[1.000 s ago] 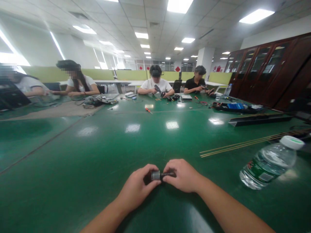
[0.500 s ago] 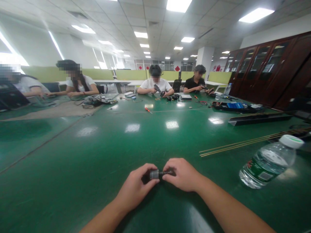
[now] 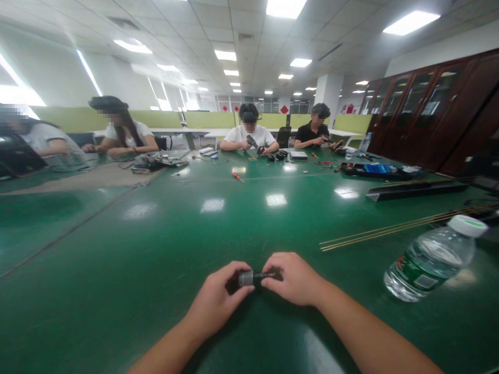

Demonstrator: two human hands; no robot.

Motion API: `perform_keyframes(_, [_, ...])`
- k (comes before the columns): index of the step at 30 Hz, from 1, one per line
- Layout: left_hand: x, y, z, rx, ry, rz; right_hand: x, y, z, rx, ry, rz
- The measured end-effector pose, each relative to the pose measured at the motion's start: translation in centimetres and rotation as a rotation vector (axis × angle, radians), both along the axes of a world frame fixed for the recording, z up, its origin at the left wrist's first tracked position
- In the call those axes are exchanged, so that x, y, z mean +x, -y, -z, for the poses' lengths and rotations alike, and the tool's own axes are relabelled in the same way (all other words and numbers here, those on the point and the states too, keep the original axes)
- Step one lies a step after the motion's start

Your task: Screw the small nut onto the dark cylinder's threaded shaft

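While co-workers (image 3: 249, 137) are sitting across the green table (image 3: 175, 234), the left hand (image 3: 216, 296) is gripping a grey cylinder (image 3: 246, 279) | the right hand (image 3: 293, 280) is pinching a dark shaft (image 3: 259, 276) | cylinder and shaft are sitting end to end between the hands, table's near side

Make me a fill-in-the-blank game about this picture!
1. The tabletop is coloured ____.
2. The right hand pinches the thin end of the small part; the left hand holds its ____ end.
3. The cap of the bottle is mostly ____.

Missing words: green; thick; white.
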State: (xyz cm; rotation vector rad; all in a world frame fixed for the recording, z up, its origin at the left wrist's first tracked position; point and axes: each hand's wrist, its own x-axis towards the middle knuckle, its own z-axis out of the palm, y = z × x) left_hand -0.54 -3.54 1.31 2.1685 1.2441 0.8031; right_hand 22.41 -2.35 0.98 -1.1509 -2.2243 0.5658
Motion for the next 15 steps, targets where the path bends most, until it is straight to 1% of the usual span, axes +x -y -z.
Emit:
perform_keyframes(5, [-0.15,-0.06,0.09,-0.004,-0.002,-0.002,0.06,-0.03,-0.08,-0.008,-0.01,0.0])
perform_keyframes(15, [-0.15,0.01,-0.21,-0.007,0.006,-0.008,0.2,-0.17,-0.06,0.004,-0.008,0.005])
